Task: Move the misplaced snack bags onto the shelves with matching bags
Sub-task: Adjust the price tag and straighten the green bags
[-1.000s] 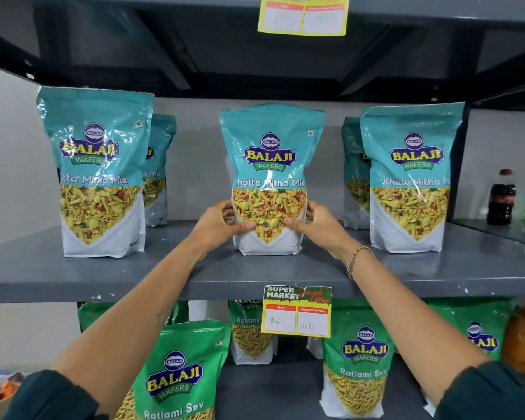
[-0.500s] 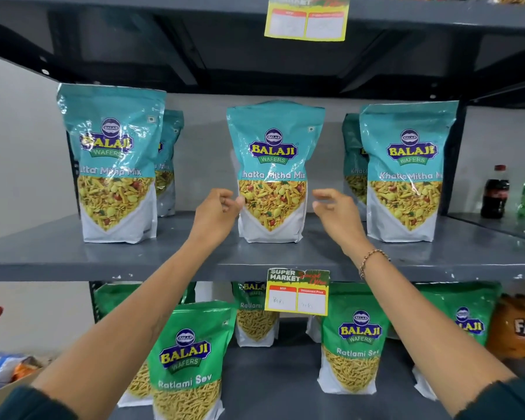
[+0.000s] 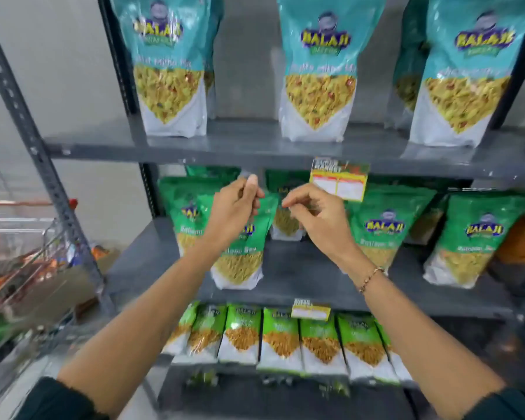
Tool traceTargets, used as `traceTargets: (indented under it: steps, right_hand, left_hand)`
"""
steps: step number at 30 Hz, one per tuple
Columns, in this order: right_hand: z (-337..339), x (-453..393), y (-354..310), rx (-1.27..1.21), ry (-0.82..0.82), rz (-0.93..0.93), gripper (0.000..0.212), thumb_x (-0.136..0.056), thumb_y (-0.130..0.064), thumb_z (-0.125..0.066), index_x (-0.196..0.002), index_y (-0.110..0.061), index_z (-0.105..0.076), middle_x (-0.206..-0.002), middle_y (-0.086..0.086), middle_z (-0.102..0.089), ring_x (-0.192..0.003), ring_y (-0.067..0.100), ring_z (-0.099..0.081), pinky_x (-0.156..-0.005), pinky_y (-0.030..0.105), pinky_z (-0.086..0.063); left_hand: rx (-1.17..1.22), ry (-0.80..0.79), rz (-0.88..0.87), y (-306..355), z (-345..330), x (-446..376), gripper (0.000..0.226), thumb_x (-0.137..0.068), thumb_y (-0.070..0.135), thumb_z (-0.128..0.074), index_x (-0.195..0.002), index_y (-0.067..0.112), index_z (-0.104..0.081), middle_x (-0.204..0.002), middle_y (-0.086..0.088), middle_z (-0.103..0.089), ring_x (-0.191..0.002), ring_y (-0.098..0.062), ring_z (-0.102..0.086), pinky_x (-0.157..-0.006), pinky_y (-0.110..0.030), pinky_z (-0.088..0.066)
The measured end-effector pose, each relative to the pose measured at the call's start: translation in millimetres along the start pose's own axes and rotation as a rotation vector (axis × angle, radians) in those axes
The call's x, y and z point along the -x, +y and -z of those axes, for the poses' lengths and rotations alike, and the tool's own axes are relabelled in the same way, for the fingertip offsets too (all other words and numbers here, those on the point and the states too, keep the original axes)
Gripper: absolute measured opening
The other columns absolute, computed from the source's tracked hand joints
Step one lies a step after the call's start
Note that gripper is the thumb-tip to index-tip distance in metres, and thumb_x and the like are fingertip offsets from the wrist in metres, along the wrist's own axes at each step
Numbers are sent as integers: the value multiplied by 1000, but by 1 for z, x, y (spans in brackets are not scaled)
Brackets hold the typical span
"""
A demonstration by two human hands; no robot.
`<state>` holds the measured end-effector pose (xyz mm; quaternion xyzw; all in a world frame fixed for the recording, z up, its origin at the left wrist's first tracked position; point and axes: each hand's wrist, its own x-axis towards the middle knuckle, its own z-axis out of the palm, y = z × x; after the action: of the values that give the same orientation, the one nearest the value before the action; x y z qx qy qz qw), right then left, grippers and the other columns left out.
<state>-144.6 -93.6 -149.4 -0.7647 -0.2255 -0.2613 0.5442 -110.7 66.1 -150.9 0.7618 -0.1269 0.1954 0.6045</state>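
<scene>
**Teal bags look sorted, and both hands are empty**

The big grey rack (image 3: 255, 147) fills most of the view. Its top shelf, from 11 o'clock across to 1 o'clock, holds only teal bags. I see the left teal bag (image 3: 170, 65), the middle teal bag (image 3: 319, 71) and the right teal bag (image 3: 464, 71), and a few more hide behind them. They all stand up straight and they all match. So I think that shelf is done.

The middle shelf (image 3: 300, 274) holds green bags. The front green bag (image 3: 240, 250) stands near the middle of the view, and more green ones stand at 3 o'clock, like the far green bag (image 3: 479, 237). At the far 3 o'clock edge an orange bag (image 3: 522, 237) sits just beside them. It does not match, so it may be one left to move. It is partly cut off, so I am not sure.

At 6 o'clock, the low shelf has a neat row of small green packs (image 3: 282, 338).

At 9 o'clock a wire cart (image 3: 28, 268) stands beside the rack. It has blurry things inside. They may be more bags to sort, but I cannot tell.

The bags are shiny and puffy, with a clear window that shows the yellow snack, and a flat white bottom.

The left hand (image 3: 234, 213) and the right hand (image 3: 315, 219) hang in front of the green bags, near each other but apart. Their fingers are curled loosely and pinch nothing.

A small price tag (image 3: 338, 181) hangs from the top shelf's edge.
</scene>
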Motion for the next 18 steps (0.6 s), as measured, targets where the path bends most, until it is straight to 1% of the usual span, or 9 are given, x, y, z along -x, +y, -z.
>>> traceTargets:
  steps: [3, 4, 6, 8, 9, 11, 13, 14, 18]
  right_hand:
    - [-21, 31, 39, 51, -160, -182, 23, -84, -4, -56, -72, -23, -64, -70, -1, -63, -54, 5, -57, -52, 16, -44]
    - [-28, 41, 56, 72, -197, -249, 25, -84, -6, -56, -72, -25, -64, -68, 0, -64, -53, 5, -58, -50, 17, -45]
    - [-39, 58, 91, 100, -253, -387, 22, -85, -8, -56, -74, -25, -66, -71, 9, -68, -61, 16, -65, -50, 23, -49]
    - [-47, 69, 125, 118, -308, -509, 19, -85, -7, -54, -79, -20, -66, -77, 9, -69, -72, 23, -67, -54, 27, -52]
    - [-50, 72, 138, 117, -343, -567, 17, -86, -6, -54, -82, -17, -66, -79, 6, -68, -76, 24, -66, -57, 28, -53]
    - [-57, 74, 161, 103, -417, -674, 15, -85, -7, -56, -94, -15, -65, -93, 3, -67, -86, 22, -65, -70, 34, -56]
    - [-65, 73, 180, 125, -443, -732, 30, -82, -11, -61, -112, -13, -58, -117, 9, -62, -101, 21, -61, -89, 39, -52]
    - [-69, 71, 185, 140, -438, -734, 42, -81, -13, -63, -121, -11, -51, -127, 11, -57, -109, 22, -58, -96, 39, -48]
    - [-88, 58, 206, 139, -437, -720, 76, -79, -22, -68, -140, -10, -25, -147, 14, -35, -132, 27, -38, -108, 44, -36]
  left_hand:
    - [-77, -39, 151, -48, 9, 21, 37, -98, 35, -37, -70, 18, -56, -60, 2, -54, -46, -3, -52, -52, -28, -48]
    - [-116, -42, 194, -65, 12, 26, 36, -98, 34, -37, -71, 17, -55, -60, 0, -55, -48, -8, -54, -55, -32, -51]
    - [-226, -57, 271, -99, 18, 34, 32, -97, 29, -41, -71, 14, -52, -63, -8, -56, -57, -24, -57, -63, -39, -53]
    - [-295, -78, 349, -129, 24, 40, 17, -93, 16, -47, -78, 10, -51, -70, -9, -52, -65, -24, -52, -64, -33, -48]
    - [-336, -86, 391, -141, 28, 42, 7, -91, 13, -51, -88, 7, -52, -78, -9, -50, -72, -22, -51, -65, -30, -42]
    - [-390, -75, 496, -167, 35, 38, 36, -87, 14, -59, -115, -4, -44, -101, -15, -53, -94, -25, -53, -77, -32, -39]
    - [-377, -70, 566, -185, 40, 32, 60, -82, 14, -66, -129, -3, -33, -128, -21, -47, -117, -33, -49, -94, -38, -40]
    - [-363, -88, 577, -193, 41, 28, 69, -80, 13, -69, -133, -1, -28, -135, -21, -43, -123, -35, -47, -100, -40, -40]
    - [-328, -198, 612, -210, 40, 14, 84, -78, 16, -73, -142, 6, -19, -147, -14, -34, -120, -34, -52, -98, -41, -43]
